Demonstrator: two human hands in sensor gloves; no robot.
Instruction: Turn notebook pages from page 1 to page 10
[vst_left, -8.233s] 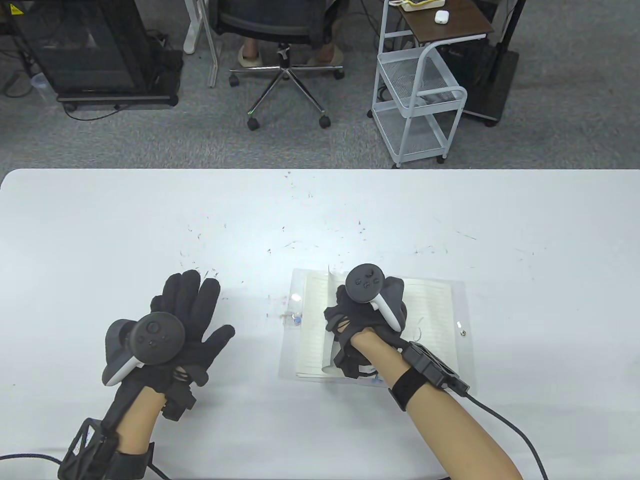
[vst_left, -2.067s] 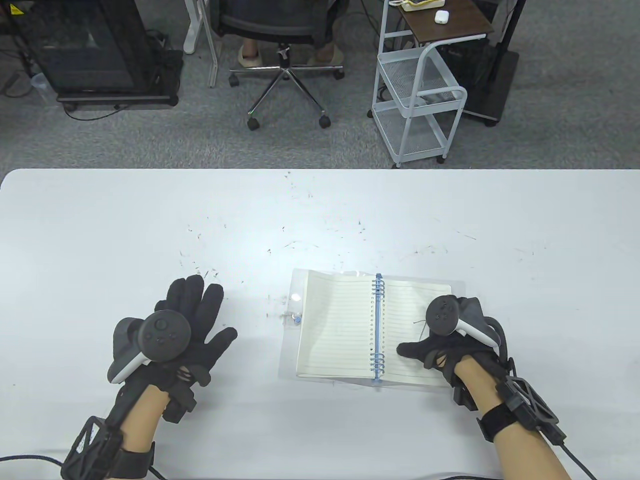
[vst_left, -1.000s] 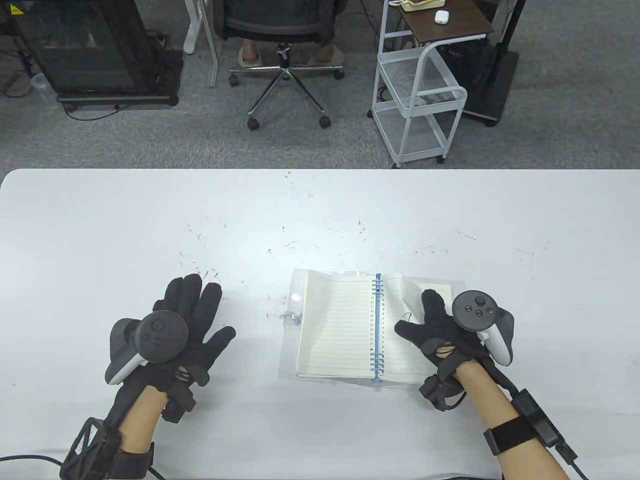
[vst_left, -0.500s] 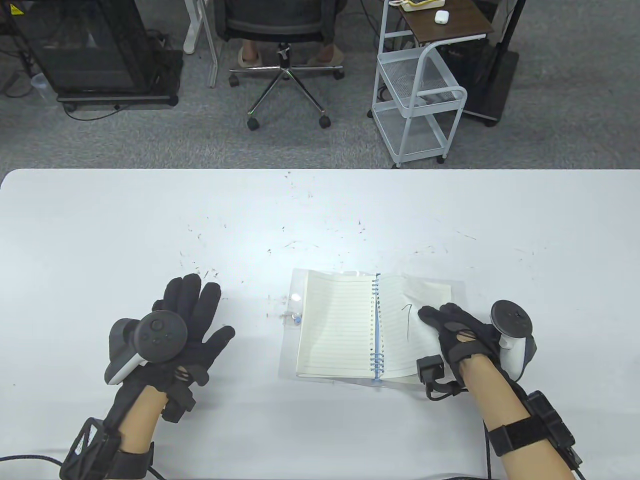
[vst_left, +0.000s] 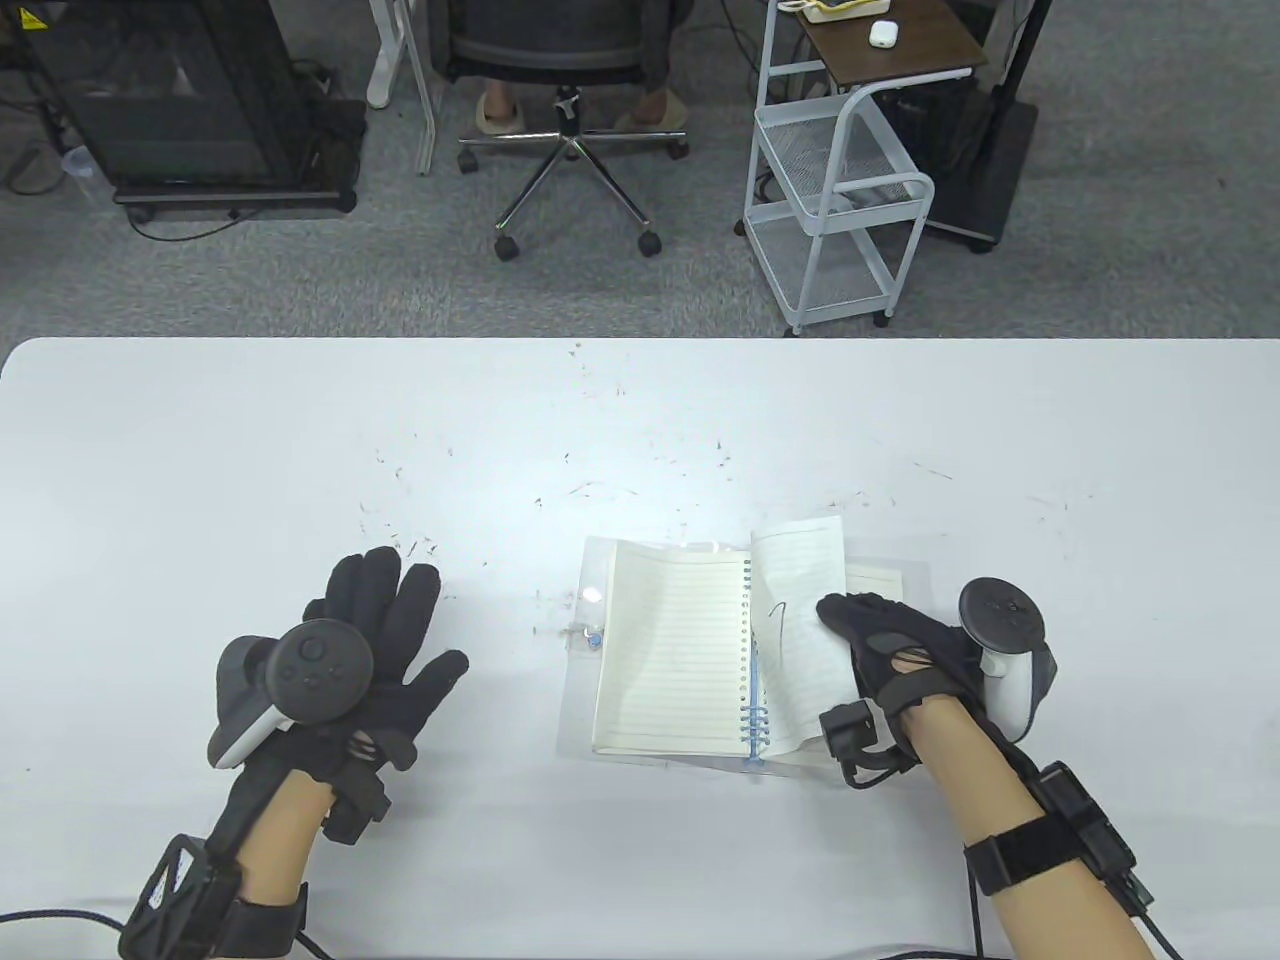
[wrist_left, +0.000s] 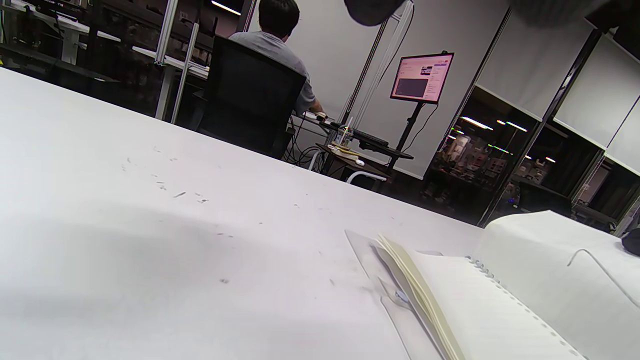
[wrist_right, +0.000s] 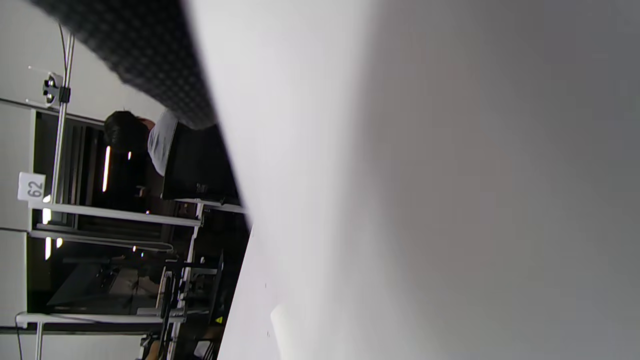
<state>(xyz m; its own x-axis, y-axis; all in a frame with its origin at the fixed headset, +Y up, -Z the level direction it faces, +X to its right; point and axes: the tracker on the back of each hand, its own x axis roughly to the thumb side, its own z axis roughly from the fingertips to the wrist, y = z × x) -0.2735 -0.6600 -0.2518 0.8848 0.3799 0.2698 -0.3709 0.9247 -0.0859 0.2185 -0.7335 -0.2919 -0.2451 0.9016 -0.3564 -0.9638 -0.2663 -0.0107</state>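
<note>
A spiral notebook (vst_left: 670, 650) with blue rings lies open on the white table (vst_left: 640, 420), on a clear plastic cover. My right hand (vst_left: 880, 640) grips the outer edge of a right-hand page (vst_left: 800, 620) marked with a handwritten 7 and holds it raised, tilted toward the spine. My left hand (vst_left: 385, 640) rests flat on the table, fingers spread, well left of the notebook. The left wrist view shows the notebook's left pages (wrist_left: 465, 310) and the raised page (wrist_left: 560, 260). The right wrist view is filled by a blurred white page (wrist_right: 425, 180).
Small dark specks dot the table behind the notebook. Beyond the far table edge stand an office chair (vst_left: 560, 60), a white wire cart (vst_left: 830, 190) and a black cabinet (vst_left: 170, 100). A cable runs from each wrist.
My right hand slid under the right page's edge, took hold of it and lifted it up and left toward the spine, baring the 7. The left hand has stayed still.
</note>
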